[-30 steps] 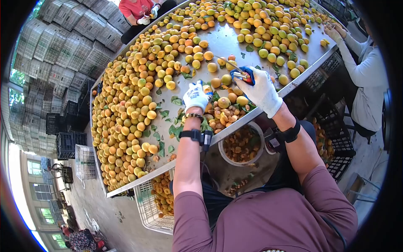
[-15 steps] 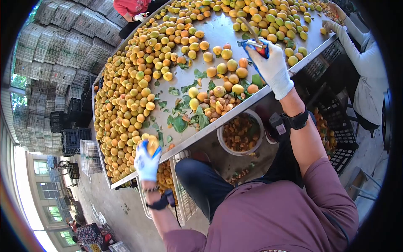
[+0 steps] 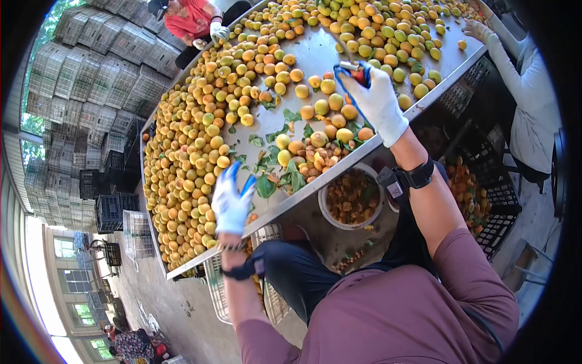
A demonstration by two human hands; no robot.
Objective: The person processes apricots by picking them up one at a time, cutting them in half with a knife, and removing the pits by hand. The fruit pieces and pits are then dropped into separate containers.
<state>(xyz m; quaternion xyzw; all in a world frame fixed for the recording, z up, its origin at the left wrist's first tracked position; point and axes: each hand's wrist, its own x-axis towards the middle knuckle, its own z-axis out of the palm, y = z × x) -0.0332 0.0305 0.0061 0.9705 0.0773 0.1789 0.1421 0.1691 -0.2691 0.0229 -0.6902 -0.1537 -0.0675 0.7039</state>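
Note:
My left hand (image 3: 233, 203), in a white glove with blue fingertips, is over the near edge of the metal table (image 3: 260, 209), fingers spread and holding nothing. Whole apricots (image 3: 200, 158) lie heaped just beyond it. My right hand (image 3: 379, 100), gloved the same way, is closed around a red-handled knife (image 3: 350, 65) with a metal collar; its thin blade points away over the table. Below that hand lie loose apricots (image 3: 335, 102), green leaves (image 3: 265, 185) and a small pile of brown apricot pits (image 3: 324, 158).
A white bucket (image 3: 323, 209) of pits and scraps stands under the table edge, beside my knees. A white crate (image 3: 218, 291) is below my left arm, a black crate (image 3: 500, 212) to the right. Co-workers sit at the far side (image 3: 188, 24) and right (image 3: 530, 115). Stacked crates (image 3: 91, 67) line the left.
My left hand has let go of the apricot piece it held, opened its fingers and moved up over the table edge. My right hand, still gripping the knife, has shifted slightly left and down.

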